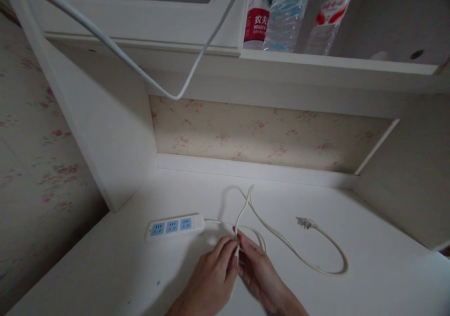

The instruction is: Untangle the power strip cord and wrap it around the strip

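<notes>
Big white desk (pixel 116 269) below the left hand (pixel 216 274) and right hand (pixel 262 269), long cream cord (pixel 279 235) looping ahead and to the right of them. Both are close together, fingertips pinched on that cord. White power strip (pixel 177 226) sits ahead-left of them, plug (pixel 305 222) well off to their right.

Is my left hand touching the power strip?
Apart: the head view shows a strip of shadowed desk between the left hand and the power strip.

Left grip (pixel 213 274), right grip (pixel 259 268) — curled, close
</notes>
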A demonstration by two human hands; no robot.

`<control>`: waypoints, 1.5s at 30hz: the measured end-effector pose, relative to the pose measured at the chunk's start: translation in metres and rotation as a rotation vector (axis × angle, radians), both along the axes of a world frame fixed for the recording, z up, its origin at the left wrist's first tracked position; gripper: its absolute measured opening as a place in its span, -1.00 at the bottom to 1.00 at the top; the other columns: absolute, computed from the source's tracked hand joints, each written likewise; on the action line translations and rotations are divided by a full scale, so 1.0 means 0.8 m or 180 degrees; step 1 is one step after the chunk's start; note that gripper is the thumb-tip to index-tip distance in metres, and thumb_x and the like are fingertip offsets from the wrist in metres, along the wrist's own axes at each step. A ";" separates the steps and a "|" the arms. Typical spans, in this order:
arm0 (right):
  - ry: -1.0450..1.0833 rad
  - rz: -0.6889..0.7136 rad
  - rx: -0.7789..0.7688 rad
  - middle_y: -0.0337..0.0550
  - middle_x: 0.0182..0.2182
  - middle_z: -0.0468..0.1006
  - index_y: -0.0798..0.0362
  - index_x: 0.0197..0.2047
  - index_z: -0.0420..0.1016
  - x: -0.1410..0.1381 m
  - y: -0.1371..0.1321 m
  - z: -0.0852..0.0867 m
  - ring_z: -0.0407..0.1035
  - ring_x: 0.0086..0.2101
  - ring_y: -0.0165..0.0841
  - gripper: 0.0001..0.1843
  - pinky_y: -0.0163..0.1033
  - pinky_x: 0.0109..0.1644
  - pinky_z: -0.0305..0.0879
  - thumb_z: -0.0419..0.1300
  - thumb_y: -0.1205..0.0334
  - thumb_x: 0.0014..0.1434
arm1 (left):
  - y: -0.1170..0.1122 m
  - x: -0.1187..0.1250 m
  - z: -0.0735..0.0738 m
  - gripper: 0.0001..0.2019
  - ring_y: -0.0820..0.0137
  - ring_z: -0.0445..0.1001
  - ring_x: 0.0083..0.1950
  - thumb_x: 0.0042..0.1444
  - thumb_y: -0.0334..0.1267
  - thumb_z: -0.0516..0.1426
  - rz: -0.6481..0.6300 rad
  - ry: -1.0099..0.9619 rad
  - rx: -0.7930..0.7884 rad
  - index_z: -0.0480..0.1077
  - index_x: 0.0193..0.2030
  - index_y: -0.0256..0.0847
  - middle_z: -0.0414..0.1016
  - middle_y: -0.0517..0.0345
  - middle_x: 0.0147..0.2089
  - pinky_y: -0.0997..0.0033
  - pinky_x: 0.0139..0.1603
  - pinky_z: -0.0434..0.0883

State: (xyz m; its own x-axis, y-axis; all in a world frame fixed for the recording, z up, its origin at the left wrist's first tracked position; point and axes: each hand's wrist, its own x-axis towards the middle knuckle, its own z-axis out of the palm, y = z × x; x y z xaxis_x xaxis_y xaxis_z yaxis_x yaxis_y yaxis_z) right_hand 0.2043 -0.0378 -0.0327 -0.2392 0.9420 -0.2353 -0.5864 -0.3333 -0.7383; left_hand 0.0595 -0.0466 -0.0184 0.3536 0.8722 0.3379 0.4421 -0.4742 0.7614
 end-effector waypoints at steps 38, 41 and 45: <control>-0.0523 0.1880 0.1101 -0.19 -0.62 0.52 0.03 -0.27 0.66 0.056 -0.026 0.026 0.23 -0.61 -0.45 -0.52 -0.28 -0.43 0.05 0.46 -0.03 -0.29 | 0.067 -0.053 -0.026 -0.54 0.39 0.46 -0.19 -0.22 -0.56 0.00 0.1143 -0.1955 -0.0789 0.54 -0.21 -0.18 0.42 0.06 0.00 0.54 -0.37 0.46; 0.0092 0.1544 0.1648 -0.24 -0.81 0.39 0.02 -0.48 0.65 0.059 -0.022 0.013 0.16 -0.71 -0.49 -0.65 -0.27 -0.42 0.11 0.42 -0.09 -0.25 | 0.067 -0.051 -0.034 -0.52 0.36 0.47 -0.17 -0.24 -0.58 -0.05 0.1081 -0.1666 -0.0895 0.50 -0.20 -0.22 0.48 0.05 -0.09 0.50 -0.35 0.46; 0.0430 0.1588 0.1973 -0.26 -0.86 0.30 0.12 -0.51 0.62 0.056 -0.020 -0.008 0.12 -0.76 -0.53 -0.63 -0.31 -0.47 0.10 0.32 -0.07 -0.06 | 0.056 -0.044 -0.034 -0.44 0.32 0.42 -0.01 -0.14 -0.62 -0.07 0.0606 -0.0744 -0.0175 0.42 -0.01 -0.19 0.46 0.05 -0.02 0.30 -0.03 0.43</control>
